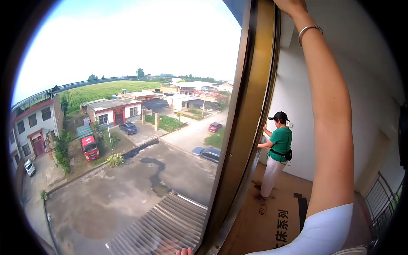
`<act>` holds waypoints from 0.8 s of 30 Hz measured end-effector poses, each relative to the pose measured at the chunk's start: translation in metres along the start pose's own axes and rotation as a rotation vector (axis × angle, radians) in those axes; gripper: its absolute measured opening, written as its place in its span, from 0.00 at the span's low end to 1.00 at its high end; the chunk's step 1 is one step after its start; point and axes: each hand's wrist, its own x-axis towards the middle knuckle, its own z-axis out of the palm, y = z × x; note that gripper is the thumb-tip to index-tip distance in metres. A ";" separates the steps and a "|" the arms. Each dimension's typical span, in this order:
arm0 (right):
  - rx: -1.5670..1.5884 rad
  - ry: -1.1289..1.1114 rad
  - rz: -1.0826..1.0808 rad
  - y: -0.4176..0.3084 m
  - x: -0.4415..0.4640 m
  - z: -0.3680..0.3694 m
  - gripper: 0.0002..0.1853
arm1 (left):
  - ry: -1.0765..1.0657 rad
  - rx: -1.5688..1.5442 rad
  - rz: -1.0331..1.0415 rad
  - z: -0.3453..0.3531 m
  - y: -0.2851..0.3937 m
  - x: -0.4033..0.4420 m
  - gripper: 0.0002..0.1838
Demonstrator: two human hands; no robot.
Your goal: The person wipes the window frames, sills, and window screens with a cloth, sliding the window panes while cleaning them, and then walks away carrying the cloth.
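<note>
A tall window frame point(255, 85), gold-brown with dark edges, runs down the middle of the view beside a glass pane. My right arm, with a silver bangle point(310, 33) at the wrist, reaches up along its indoor side. My right hand point(291, 6) is at the frame's upper part; its fingers are cut off by the top edge. At the bottom edge, only the fingertips of my left hand point(185, 251) show, stretched up beside the lower frame and against or close to the glass. The rest of that hand is out of view.
Indoors, a person in a green top point(280, 142) stands by the frame, hands at its edge. Printed cardboard point(272, 212) covers the floor; a railing point(384, 195) stands at right. Outside, far below, are a corrugated roof point(157, 225), a yard, a red truck point(89, 146) and houses.
</note>
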 end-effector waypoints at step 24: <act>0.384 -0.048 -0.582 -0.039 -0.164 -0.025 0.12 | 0.208 0.050 -0.059 0.020 0.010 -0.001 0.10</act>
